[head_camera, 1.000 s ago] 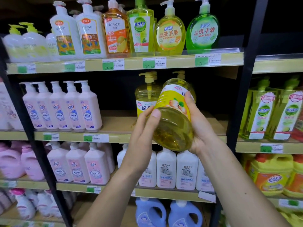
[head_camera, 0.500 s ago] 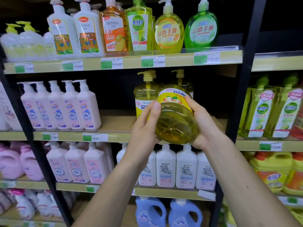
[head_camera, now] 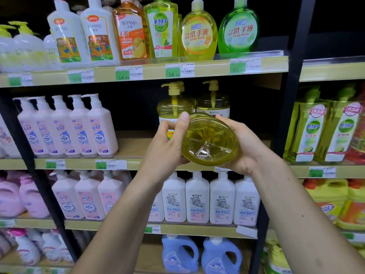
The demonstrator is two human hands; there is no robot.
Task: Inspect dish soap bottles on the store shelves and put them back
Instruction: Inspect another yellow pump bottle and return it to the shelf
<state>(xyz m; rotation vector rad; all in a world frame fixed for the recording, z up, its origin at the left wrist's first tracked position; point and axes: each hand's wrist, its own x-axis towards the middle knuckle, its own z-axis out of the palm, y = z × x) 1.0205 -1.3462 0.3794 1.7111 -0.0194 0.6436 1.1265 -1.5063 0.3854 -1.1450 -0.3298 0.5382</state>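
A large round bottle of yellow dish soap is tipped flat, its clear ribbed base facing me in front of the second shelf. My left hand grips its left side, thumb up over the rim. My right hand cups the right side and underside. Its pump and most of its label are hidden behind the base. Two matching yellow pump bottles stand upright on the shelf just behind it.
Pink pump bottles fill the shelf's left half. Hand wash bottles line the shelf above. White baby bottles stand below. A black upright post separates green bottles on the right.
Both hands have tipped the bottle further, so its base now faces me and the label has swung out of sight. It has also sunk slightly lower.
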